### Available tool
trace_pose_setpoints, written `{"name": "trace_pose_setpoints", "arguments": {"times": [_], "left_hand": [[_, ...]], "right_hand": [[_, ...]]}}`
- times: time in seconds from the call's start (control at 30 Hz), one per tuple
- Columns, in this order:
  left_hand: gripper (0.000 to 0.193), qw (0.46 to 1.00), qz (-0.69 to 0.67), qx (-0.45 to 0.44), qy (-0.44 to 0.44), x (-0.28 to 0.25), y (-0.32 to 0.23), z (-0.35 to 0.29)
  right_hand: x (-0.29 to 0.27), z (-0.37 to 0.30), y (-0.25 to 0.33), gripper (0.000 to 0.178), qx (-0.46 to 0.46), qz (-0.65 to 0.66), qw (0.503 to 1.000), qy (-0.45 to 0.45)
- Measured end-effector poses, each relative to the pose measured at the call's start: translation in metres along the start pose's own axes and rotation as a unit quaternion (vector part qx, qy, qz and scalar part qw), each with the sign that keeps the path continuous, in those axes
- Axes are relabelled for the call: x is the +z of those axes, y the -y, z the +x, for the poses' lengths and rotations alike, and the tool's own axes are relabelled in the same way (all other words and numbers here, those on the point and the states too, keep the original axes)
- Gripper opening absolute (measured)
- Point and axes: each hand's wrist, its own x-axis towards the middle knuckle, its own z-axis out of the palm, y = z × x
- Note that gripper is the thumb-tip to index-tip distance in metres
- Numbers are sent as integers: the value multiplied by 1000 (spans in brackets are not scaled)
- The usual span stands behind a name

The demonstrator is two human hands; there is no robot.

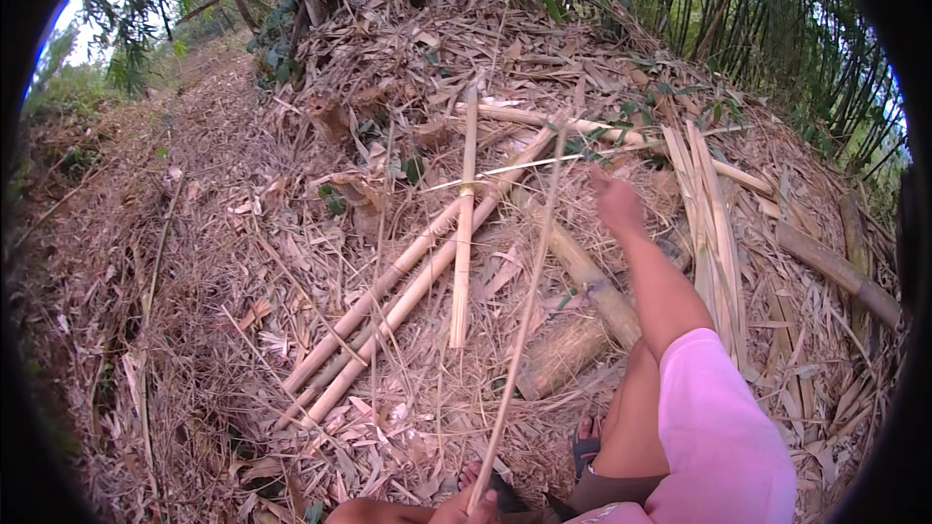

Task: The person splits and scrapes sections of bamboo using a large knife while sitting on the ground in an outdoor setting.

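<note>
At the lower edge my left hand (pixel 464 508) is closed around the near end of a long, thin bamboo strip (pixel 525 330). The strip slants up and away in front of me. My right arm, in a pink sleeve, reaches forward, and my right hand (pixel 619 206) is closed; whatever its fingers hold cannot be made out. Just left of that hand, a pale narrow strip (pixel 532 165) crosses over the bamboo poles. Beyond my left hand lies a bundle of split bamboo (pixel 464 272), tied round its upper part, resting across two peeled poles (pixel 413 296).
A thick bamboo log (pixel 592 277) and a short log (pixel 563 357) lie before my feet. Flat bamboo splits (pixel 714 233) rest to the right, near a darker pole (pixel 840 272). Dry leaves cover the slope; bamboo stems (pixel 757 19) stand behind at right.
</note>
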Motion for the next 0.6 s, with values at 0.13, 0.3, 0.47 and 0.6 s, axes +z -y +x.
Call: {"name": "trace_pose_setpoints", "arguments": {"times": [0.13, 0.3, 0.47, 0.6], "left_hand": [[32, 998, 36, -35, 26, -13, 23, 11], [50, 960, -236, -152, 4, -22, -44, 53], [51, 948, -295, -69, 92, -33, -55, 75], [54, 981, -195, 25, -10, -38, -69, 78]], "right_hand": [[2, 4, -7, 87, 60, 17, 998, -25], [18, -11, 35, 81, 36, 176, 980, 82], [1, -89, 119, 69, -169, 330, 911, 182], [-28, -158, 166, 57, -343, 147, 892, 256]]}}
